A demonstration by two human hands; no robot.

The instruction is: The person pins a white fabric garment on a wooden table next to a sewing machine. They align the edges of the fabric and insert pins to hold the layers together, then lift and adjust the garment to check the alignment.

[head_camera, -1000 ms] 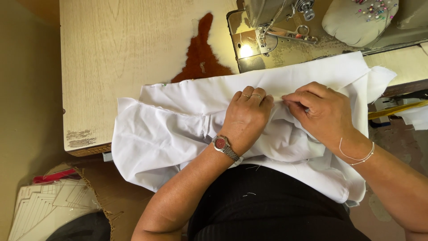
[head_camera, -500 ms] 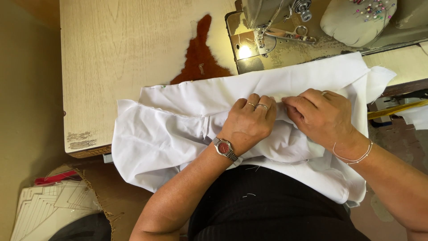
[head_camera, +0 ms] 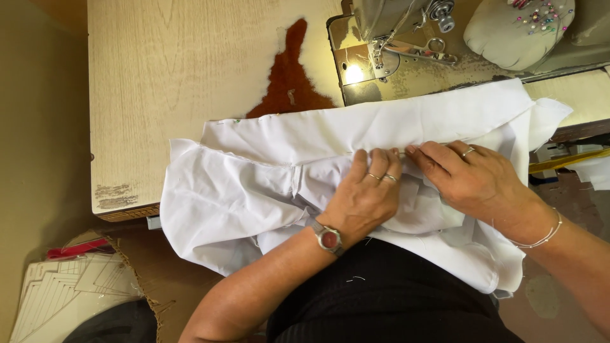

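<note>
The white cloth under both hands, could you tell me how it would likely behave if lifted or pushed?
The white cloth is probably floppy: it lies creased and droops over the table edge. It looks thin and light. Pushed, it would likely bunch rather than slide, as it does beside the left hand.

Bare tabletop (head_camera: 178,95) open to the left of the white fabric (head_camera: 267,184), sewing machine (head_camera: 394,38) and pincushion (head_camera: 518,32) blocking behind

Bare forearms, no sleeves. Left hand (head_camera: 365,198): two thin rings, wristwatch (head_camera: 328,238) with red dial and dark strap. Right hand (head_camera: 473,181): one ring, thin silver bangle (head_camera: 540,238) at wrist. Dark ribbed garment (head_camera: 387,298) over lap.
</note>
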